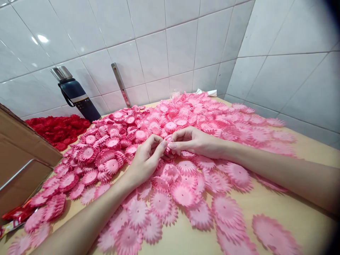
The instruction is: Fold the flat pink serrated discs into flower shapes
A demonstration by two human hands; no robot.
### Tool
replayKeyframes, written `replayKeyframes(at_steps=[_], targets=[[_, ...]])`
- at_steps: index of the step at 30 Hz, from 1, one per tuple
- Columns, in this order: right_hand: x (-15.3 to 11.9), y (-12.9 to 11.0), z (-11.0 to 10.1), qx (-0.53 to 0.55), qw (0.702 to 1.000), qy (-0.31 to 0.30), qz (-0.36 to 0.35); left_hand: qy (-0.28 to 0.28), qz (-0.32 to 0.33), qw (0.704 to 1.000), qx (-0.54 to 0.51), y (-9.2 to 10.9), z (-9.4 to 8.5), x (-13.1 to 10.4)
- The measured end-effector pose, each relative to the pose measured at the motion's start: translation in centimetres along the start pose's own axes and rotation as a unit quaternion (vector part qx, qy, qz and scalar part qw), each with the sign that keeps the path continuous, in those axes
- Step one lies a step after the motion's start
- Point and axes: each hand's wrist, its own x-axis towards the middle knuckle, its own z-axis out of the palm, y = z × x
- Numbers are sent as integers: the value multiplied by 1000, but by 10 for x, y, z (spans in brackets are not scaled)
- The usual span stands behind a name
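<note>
My left hand (147, 156) and my right hand (195, 142) meet over the middle of a broad heap of pink fabric flower petals. Between them is one pink petal disc (168, 140) with a fringed edge, pinched by the thumb and fingers of each hand. My fingers cover part of it. Below my hands lie flat, loose petal discs (183, 194), round with a small hole in the centre. Left of my left hand, darker pink, curled petal discs (111, 165) are piled up.
A dark blue bottle (79, 97) leans in view near the tiled wall (180, 46), beside a red petal pile (60, 131). A metal strip (120, 84) stands against the tiles. At the left are a cardboard box (23, 152) and shiny wrappers (18, 216). Everything rests on a pale table (316, 159).
</note>
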Motion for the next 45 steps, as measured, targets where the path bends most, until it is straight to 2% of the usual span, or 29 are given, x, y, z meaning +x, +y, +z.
replayKeyframes(at_steps=[45], targets=[[0, 3, -1, -35, 999, 13, 1, 0, 17, 1000, 7, 1, 0, 0]])
